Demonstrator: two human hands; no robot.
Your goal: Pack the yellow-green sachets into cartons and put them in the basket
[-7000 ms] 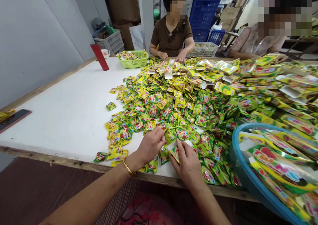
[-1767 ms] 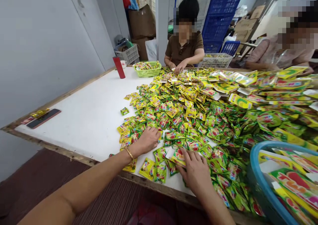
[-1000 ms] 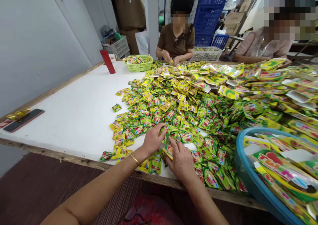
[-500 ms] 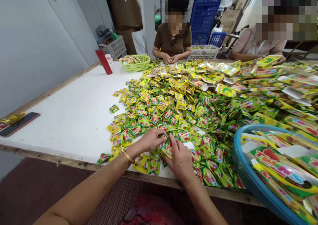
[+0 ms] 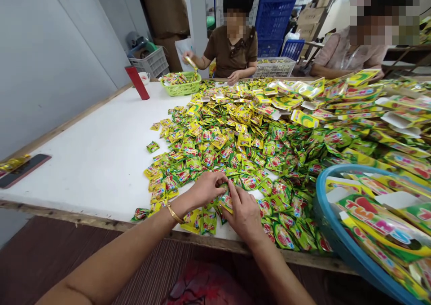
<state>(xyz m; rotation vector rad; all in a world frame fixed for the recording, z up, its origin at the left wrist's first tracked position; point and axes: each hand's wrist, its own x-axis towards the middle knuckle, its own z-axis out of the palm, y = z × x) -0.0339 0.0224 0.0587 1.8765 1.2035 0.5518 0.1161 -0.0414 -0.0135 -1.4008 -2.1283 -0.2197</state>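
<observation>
My left hand (image 5: 209,189), with a gold bangle at the wrist, has its fingers curled into a pinch near the front of the table; what is between them is too small to tell. Touching it from the right, my right hand (image 5: 243,206) grips a small yellow-green box (image 5: 226,201), mostly covered by the fingers. Small green and yellow packets (image 5: 210,159) are heaped beyond both hands and lie around them. A few yellow and green packets (image 5: 198,220) rest just below my hands at the table's front edge.
A blue basket (image 5: 325,206) of printed boxes stands at the right. Flattened or open boxes (image 5: 357,100) pile up behind it. On the white table (image 5: 101,148) are a phone (image 5: 28,170), a red object (image 5: 137,83) and a green basket (image 5: 183,88). Two people sit across.
The person opposite has moved one arm out over the green basket, holding a yellow box. My hands have stayed nearly in place, with small finger movements; the view has shifted slightly.
</observation>
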